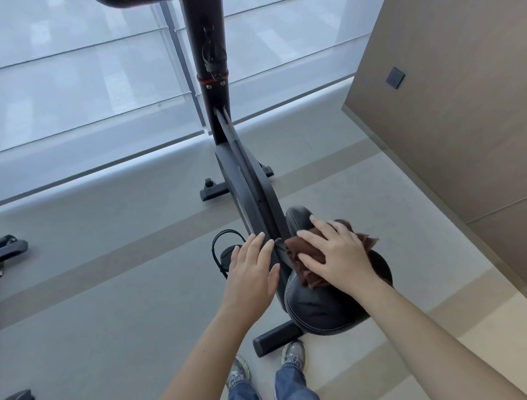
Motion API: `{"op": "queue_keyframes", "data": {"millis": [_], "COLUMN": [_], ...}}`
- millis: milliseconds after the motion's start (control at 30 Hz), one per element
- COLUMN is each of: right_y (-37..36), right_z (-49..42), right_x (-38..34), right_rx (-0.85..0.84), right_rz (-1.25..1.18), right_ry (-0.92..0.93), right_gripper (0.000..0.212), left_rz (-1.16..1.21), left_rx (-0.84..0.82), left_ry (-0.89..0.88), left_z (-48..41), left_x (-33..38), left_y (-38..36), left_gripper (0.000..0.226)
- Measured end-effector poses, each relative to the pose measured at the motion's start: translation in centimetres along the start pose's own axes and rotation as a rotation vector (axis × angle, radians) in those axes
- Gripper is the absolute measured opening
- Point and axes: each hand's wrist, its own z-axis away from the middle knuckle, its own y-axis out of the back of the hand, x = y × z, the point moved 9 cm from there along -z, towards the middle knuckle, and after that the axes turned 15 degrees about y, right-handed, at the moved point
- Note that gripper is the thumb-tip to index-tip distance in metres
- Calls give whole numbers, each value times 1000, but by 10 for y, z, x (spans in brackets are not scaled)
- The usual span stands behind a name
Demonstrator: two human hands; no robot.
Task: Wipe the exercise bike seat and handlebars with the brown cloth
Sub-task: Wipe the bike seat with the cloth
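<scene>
The black exercise bike seat fills the lower middle of the head view. A crumpled brown cloth lies on top of it. My right hand lies flat on the cloth with spread, straight fingers, pressing it onto the seat. Left of the seat, my left hand hovers over the bike frame with fingers straight and holds nothing. The handlebar post rises at the top; only a sliver of the handlebars shows at the top edge.
A pedal with a strap sits under my left hand. The bike's front foot and rear foot rest on the grey floor. My shoes stand behind the rear foot. A window wall is ahead, a beige wall to the right.
</scene>
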Motion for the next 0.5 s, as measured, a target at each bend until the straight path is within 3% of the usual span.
{"op": "queue_keyframes", "data": {"millis": [167, 367, 500], "right_y": [19, 0, 4], "right_z": [63, 13, 10], "right_x": [-5, 36, 46], "right_rx": [129, -32, -23], "right_rz": [78, -89, -197], "right_ry": [-22, -226, -143], "right_gripper": [48, 53, 51], "left_rz": [13, -3, -15], "left_rx": [-18, -42, -59], "left_ry": [-31, -89, -88], "left_z": [8, 4, -2], "left_x": [8, 25, 32], "left_y": [-5, -12, -17], "left_gripper": [42, 43, 43]}}
